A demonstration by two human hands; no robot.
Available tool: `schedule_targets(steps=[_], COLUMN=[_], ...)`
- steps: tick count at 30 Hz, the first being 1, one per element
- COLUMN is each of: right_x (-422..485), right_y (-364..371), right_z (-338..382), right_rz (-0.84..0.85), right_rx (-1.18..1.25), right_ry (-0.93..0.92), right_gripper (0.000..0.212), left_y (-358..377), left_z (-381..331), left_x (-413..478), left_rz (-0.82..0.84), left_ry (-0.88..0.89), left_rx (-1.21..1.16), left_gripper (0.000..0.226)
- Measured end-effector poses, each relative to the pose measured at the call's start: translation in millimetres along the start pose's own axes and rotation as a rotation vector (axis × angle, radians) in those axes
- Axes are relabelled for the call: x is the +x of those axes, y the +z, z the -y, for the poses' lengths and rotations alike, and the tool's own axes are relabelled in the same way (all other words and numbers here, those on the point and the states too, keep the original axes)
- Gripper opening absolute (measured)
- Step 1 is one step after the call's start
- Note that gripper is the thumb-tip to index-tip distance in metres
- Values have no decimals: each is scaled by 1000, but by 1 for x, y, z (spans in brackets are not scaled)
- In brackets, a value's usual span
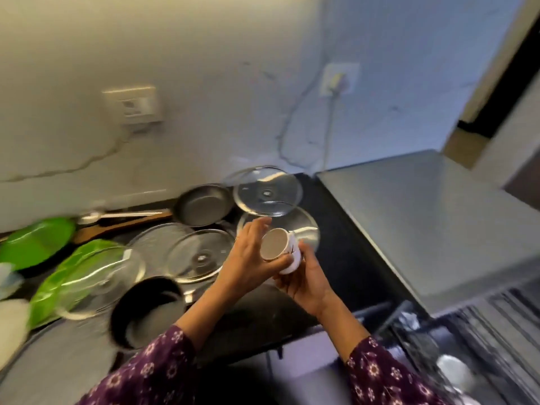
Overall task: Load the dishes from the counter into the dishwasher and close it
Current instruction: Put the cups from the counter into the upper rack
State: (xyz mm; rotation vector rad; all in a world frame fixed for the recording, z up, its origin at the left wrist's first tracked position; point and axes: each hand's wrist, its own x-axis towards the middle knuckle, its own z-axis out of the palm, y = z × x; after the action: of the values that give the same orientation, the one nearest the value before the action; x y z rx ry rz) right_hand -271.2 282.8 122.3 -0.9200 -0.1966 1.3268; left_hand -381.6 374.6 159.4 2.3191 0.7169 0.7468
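A small white cup (281,246) with a dark pattern is tilted on its side above the dark counter (336,244), its mouth turned towards me. My left hand (248,258) holds it at the rim, with the thumb pressed under the mouth and the fingers reaching up behind. From below and the right, my right hand (306,282) grips the cup's base with curled fingers. The pulled-out dishwasher rack (432,340) lies at the lower right with a white dish (454,372) in it.
Dishes crowd the counter: a glass lid (267,191) leaning over a steel plate (304,226), a steel pan (204,204), another glass lid (198,255), a black pot (146,311), green plates (35,244). A steel appliance top (423,229) stands right.
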Motion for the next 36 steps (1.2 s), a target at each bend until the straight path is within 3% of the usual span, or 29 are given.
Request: schedule_targets(steps=[3, 6, 9, 16, 20, 25, 31, 36], right_x=[-32, -65, -101, -166, -185, -207, -233, -243], right_y=[-69, -149, -225, -373, -433, -488, -528, -554], right_z=[37, 69, 89, 90, 66, 26, -22, -65], right_rz=[-192, -469, -629, -1083, -1298, -1257, -1097, -1004], right_rx=[70, 170, 222, 39, -281, -828, -1180, -1335], right_ry=[-115, -218, -283, -336, -249, 48, 165, 260], right_gripper=[46, 41, 40, 49, 33, 51, 66, 78], left_y=[80, 165, 239, 387, 441, 476, 489, 492], left_z=[-35, -64, -95, -163, -172, -162, -155, -151], left_x=[13, 21, 29, 40, 44, 51, 55, 53], left_rz=[135, 268, 415, 591, 648, 638, 615, 612], left_ry=[23, 150, 274, 658, 807, 804, 867, 944], left_rx=[-59, -3, 25, 103, 164, 279, 262, 251], left_gripper=[96, 90, 76, 55, 41, 42, 39, 32])
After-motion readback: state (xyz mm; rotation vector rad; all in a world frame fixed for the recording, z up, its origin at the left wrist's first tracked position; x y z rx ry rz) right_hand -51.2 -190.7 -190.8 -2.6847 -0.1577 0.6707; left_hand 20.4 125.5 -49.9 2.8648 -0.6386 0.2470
